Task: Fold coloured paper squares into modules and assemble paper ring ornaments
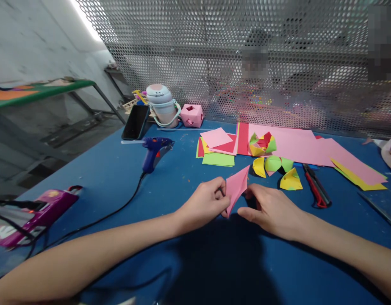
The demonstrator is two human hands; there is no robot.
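Note:
My left hand (pixel 211 198) is closed on the left edge of a folded pink paper square (pixel 236 188), its thumb in front. The paper is held up off the table, tilted and creased. Just right of it is my right hand (pixel 270 209), thumb and fingers apart; its fingertips come close to the paper's edge, and I cannot tell if they touch it. Behind the right hand lie folded yellow paper pieces (pixel 291 180), a green folded piece (pixel 274 164) and a joined multicolour paper shape (pixel 262 144).
Paper squares (pixel 219 159) and large pink sheets (pixel 284 142) lie at the back. A utility knife (pixel 316 186) lies right. Leftward are a blue glue gun (pixel 152 152), its cord, a phone (pixel 136 122) and a purple power strip (pixel 39 216). A bottle (pixel 163 106) stands by a perforated metal screen (pixel 189 51).

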